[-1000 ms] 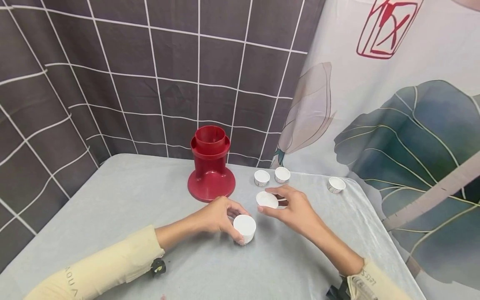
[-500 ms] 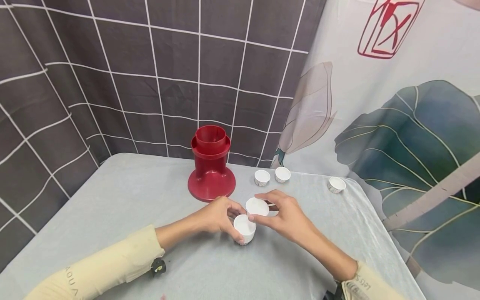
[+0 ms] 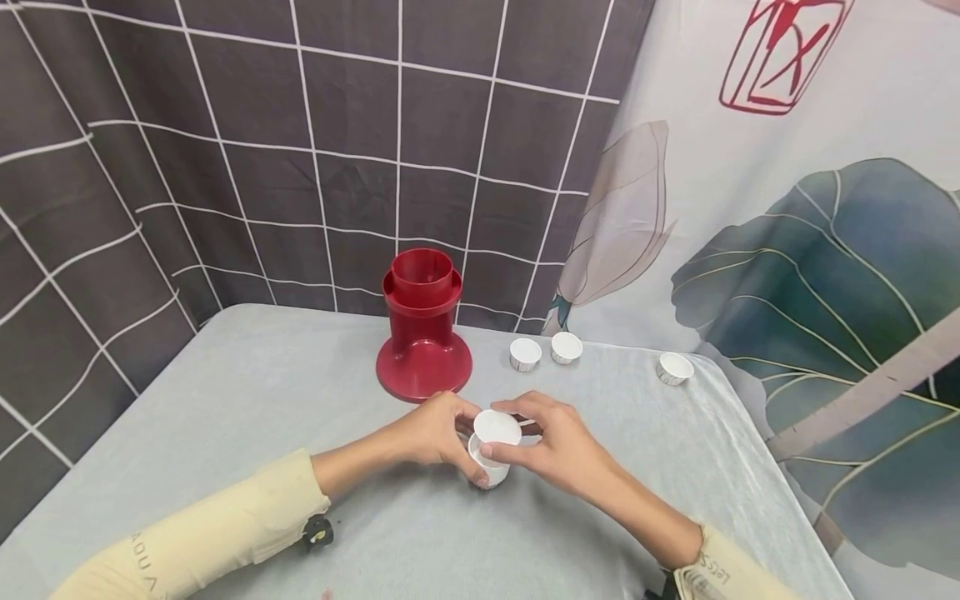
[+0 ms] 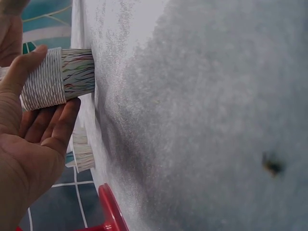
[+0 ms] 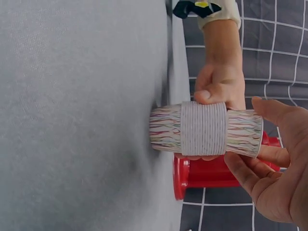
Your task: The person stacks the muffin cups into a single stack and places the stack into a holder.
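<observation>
Pinching a likely light, crushable paper baking cup (image 3: 498,427) near its rim, my right grip (image 3: 551,439) faces my left grip (image 3: 438,433), curled round the presumably stiffer cup stack (image 5: 204,130).

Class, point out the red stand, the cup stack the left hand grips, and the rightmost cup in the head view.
Red stand (image 3: 423,329): head view, on its column.
Cup stack (image 5: 194,129): right wrist view, on its ridged rims.
Rightmost cup (image 3: 675,367): head view, inside its open top.

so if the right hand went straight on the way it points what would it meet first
Most likely the stack of cups in the left hand, right by its held cup, though the gap is unclear.
</observation>
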`<state>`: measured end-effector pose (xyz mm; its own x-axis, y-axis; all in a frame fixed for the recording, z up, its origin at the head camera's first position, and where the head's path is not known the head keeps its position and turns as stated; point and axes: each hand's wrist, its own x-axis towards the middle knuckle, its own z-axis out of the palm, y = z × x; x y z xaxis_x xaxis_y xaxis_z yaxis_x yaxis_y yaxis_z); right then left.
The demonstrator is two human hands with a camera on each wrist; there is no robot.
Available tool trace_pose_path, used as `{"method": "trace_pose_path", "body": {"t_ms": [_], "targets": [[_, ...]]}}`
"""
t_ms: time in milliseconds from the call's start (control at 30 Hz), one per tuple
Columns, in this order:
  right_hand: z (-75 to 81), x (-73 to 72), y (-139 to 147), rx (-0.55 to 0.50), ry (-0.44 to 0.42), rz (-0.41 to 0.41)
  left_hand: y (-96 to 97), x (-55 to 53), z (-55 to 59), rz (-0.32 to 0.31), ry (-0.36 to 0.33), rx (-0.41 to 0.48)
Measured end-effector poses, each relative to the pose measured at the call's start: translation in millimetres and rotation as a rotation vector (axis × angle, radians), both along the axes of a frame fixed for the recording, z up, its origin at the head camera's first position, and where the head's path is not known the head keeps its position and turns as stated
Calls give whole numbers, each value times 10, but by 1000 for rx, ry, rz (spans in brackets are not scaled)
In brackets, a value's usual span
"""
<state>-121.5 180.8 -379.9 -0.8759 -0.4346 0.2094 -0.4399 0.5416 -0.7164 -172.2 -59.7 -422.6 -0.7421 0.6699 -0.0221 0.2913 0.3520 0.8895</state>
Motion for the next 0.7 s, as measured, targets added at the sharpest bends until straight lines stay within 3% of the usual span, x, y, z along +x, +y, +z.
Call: {"method": "trace_pose_path", "body": {"t_ms": [333,700], "targets": [[-65,19,6,65,20,46,21,-2,0,-6,6,8],[-122,48,23,56,15,50,6,5,23,-12,17,-7]]}}
